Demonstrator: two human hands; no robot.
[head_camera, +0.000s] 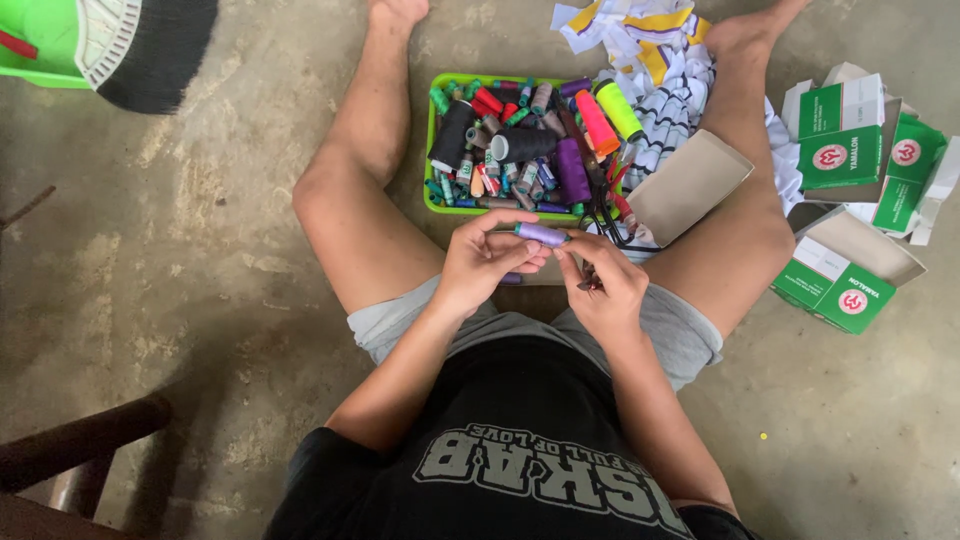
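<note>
Head camera view, looking straight down at a person sitting on a bare concrete floor (180, 260), grey-brown, mottled and stained, with legs spread wide and bare feet at the top of the frame. The two hands meet close together just above the lap. The left hand (480, 262) is closed around a small lilac thread spool (541, 234), held sideways at the fingertips. The right hand (603, 285) is just beside it, its fingers pinched together near the end of the spool; whether they grip a thread end is too fine to tell. Between the legs, just beyond the hands, a lime green tray (433, 150) rests on the floor, heaped with thread spools of many colours, among them black, purple, pink and yellow-green cones. A pair of black-handled scissors (604, 212) lies at the tray's right edge, near a flat brown piece of cardboard (690, 185). A crumpled white cloth with yellow and purple stripes (650, 50) sits beyond that. Green and white cardboard boxes (850, 140), some open, are scattered on the floor at the right. At the upper left is a green plastic object (40, 45) with a dark brush-like part; at the lower left, dark wooden furniture (70, 450).
</note>
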